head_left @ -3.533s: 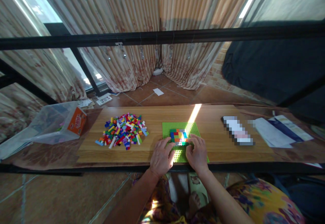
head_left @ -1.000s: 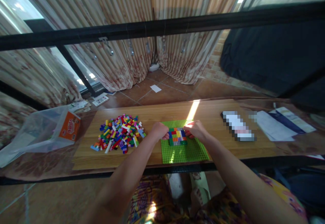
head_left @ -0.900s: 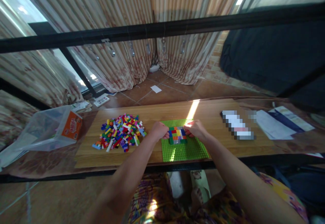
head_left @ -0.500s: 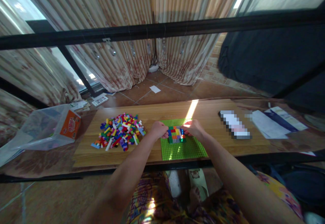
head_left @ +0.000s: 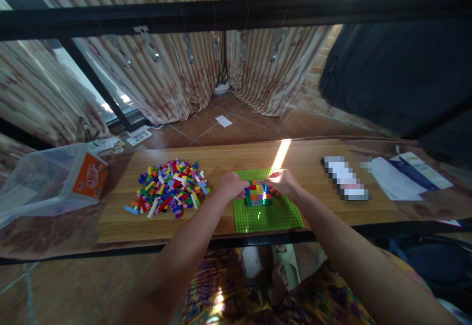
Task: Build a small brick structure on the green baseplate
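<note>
A small build of coloured toy bricks (head_left: 258, 197) sits on the upper part of a green studded baseplate (head_left: 269, 219). My left hand (head_left: 233, 186) is closed, its curled fingers against the left edge of that build. At the upper right edge, my right hand (head_left: 281, 183) has its fingers pinched together on the bricks. Any loose brick under the fingertips is hidden. To the left of the baseplate lies a heap of loose toy bricks (head_left: 171, 187) in many colours.
A clear plastic box (head_left: 47, 180) with an orange label stands at the far left. On the right lie a phone (head_left: 344, 178), its screen blurred, and papers (head_left: 391, 180). A dark metal bar (head_left: 236, 13) crosses beyond the wooden board (head_left: 313, 153).
The view has tilted downward a little, so the background sits higher. Both hands stay at the brick build, with the left fingers slightly further over its upper left corner.
</note>
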The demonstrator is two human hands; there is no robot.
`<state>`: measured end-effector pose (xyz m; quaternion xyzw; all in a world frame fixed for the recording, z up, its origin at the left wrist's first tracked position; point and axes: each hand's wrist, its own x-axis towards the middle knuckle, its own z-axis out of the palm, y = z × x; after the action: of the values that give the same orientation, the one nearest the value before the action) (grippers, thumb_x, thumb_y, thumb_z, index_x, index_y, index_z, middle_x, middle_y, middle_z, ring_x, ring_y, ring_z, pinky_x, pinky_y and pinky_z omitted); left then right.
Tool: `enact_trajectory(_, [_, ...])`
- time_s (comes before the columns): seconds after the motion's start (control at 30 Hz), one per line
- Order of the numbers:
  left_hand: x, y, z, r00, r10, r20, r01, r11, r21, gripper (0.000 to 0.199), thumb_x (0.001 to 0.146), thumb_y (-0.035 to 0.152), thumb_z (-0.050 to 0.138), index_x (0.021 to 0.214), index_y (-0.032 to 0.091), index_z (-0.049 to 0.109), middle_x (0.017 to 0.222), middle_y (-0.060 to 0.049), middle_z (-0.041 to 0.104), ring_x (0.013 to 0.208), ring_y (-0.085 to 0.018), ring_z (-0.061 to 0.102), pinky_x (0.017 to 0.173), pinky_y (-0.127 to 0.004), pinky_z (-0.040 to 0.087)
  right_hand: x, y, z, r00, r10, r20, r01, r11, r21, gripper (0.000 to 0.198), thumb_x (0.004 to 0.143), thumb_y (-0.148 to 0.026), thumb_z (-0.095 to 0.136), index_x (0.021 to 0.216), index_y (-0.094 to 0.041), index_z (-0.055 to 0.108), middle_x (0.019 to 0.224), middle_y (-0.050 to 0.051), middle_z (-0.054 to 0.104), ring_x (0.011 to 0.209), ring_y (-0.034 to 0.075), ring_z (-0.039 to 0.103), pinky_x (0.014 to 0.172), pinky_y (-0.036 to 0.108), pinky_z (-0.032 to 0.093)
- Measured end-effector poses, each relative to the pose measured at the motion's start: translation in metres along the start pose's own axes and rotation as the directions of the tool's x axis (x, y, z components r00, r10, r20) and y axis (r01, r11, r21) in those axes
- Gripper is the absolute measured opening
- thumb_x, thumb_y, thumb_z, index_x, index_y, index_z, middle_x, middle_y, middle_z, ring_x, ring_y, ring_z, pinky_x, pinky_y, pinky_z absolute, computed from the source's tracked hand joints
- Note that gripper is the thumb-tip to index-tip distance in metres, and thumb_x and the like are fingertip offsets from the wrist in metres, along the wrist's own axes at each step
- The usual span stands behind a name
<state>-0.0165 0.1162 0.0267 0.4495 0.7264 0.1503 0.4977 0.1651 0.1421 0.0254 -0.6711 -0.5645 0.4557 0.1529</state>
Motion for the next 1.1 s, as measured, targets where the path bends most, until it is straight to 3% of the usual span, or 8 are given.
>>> enact_trajectory(0.3, [-0.005, 0.003, 0.001, 0.997, 0.046, -0.066, -0.039, 0.993, 0.11, 0.017, 0.073, 0.023, 0.062, 0.065, 0.009, 0.065, 0.07, -0.013, 0.072, 0.053, -0.015, 0.067, 0.048, -0.021, 0.052, 0.003, 0.002, 0.004, 0.999, -0.024, -0.039, 0.025, 1.0, 0.011, 0.021, 0.065, -0.028, 0.077, 0.073, -0.014, 0.065, 0.052, 0.002, 0.064, 0.051, 0.014, 0.062, 0.041, 0.019, 0.045])
enact_trajectory(0.57, [-0.021, -0.002, 0.001, 0.977, 0.165, -0.135, -0.124, 0.955, 0.269, 0.02, 0.074, 0.029, 0.063, 0.085, 0.013, 0.068, 0.067, -0.007, 0.071, 0.062, -0.015, 0.067, 0.053, -0.02, 0.048, -0.003, 0.004, 0.002, 0.999, -0.042, -0.017, 0.043, 0.996, 0.072, 0.021, 0.06, -0.017, 0.079, 0.074, -0.013, 0.065, 0.053, -0.003, 0.061, 0.05, 0.009, 0.058, 0.045, 0.015, 0.045])
enact_trajectory(0.77, [-0.023, 0.005, -0.002, 0.978, 0.175, -0.114, -0.125, 0.927, 0.353, 0.019, 0.069, 0.032, 0.066, 0.075, 0.013, 0.068, 0.064, -0.006, 0.07, 0.063, -0.017, 0.067, 0.056, -0.022, 0.048, 0.001, 0.006, 0.003, 0.999, -0.039, -0.027, 0.041, 0.998, 0.045, 0.027, 0.05, -0.01, 0.08, 0.072, -0.014, 0.066, 0.047, -0.007, 0.056, 0.046, 0.008, 0.053, 0.042, 0.015, 0.041])
enact_trajectory(1.1, [-0.019, 0.011, -0.004, 0.99, 0.124, -0.061, -0.093, 0.924, 0.372, 0.014, 0.067, 0.026, 0.066, 0.072, 0.013, 0.068, 0.06, -0.008, 0.069, 0.059, -0.018, 0.067, 0.056, -0.023, 0.05, -0.001, 0.006, -0.003, 0.996, -0.03, 0.079, 0.019, 0.991, 0.134, 0.026, 0.053, -0.006, 0.076, 0.074, -0.015, 0.063, 0.051, -0.007, 0.058, 0.051, 0.009, 0.056, 0.049, 0.017, 0.047])
